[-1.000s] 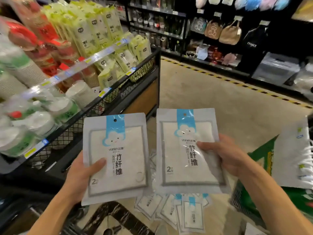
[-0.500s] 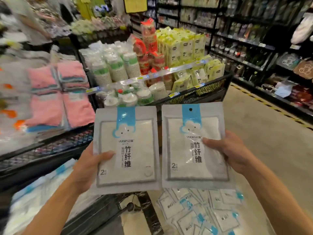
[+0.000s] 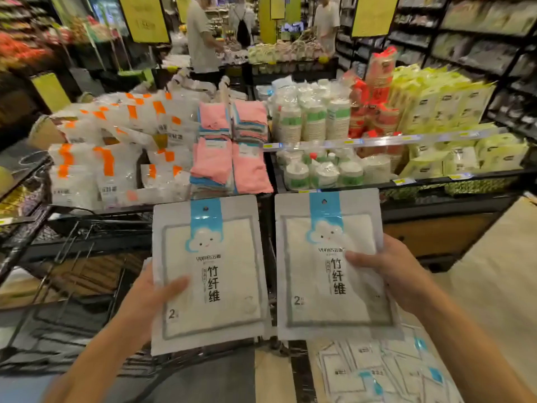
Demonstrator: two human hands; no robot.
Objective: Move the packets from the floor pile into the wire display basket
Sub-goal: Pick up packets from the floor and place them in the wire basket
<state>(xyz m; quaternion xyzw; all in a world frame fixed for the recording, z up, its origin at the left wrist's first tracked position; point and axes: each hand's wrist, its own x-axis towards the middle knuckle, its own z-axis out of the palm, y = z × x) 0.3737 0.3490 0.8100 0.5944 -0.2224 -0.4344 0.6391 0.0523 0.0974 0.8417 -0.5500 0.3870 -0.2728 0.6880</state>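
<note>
Packets, two, held upright side by side: left hand [image 3: 145, 301] grips left packet [image 3: 209, 271], right hand [image 3: 398, 274] grips right packet [image 3: 331, 266]. Floor pile [image 3: 383, 370] below; wire basket [image 3: 72, 257] left.

The left packet [image 3: 207, 274] is pale grey-white with a sky-blue band at the top, a white smiling cloud below it, black characters down the middle and a grey border around a cream cloth. The right packet [image 3: 331, 266] carries the same blue band, cloud, black print and grey frame. The floor pile [image 3: 386, 370] shows white packets with blue flashes. Behind, folded cloths [image 3: 232, 158] are pink with blue edges, bags [image 3: 110, 158] are white with orange stripes, and hanging signs [image 3: 143, 17] are yellow.
</note>
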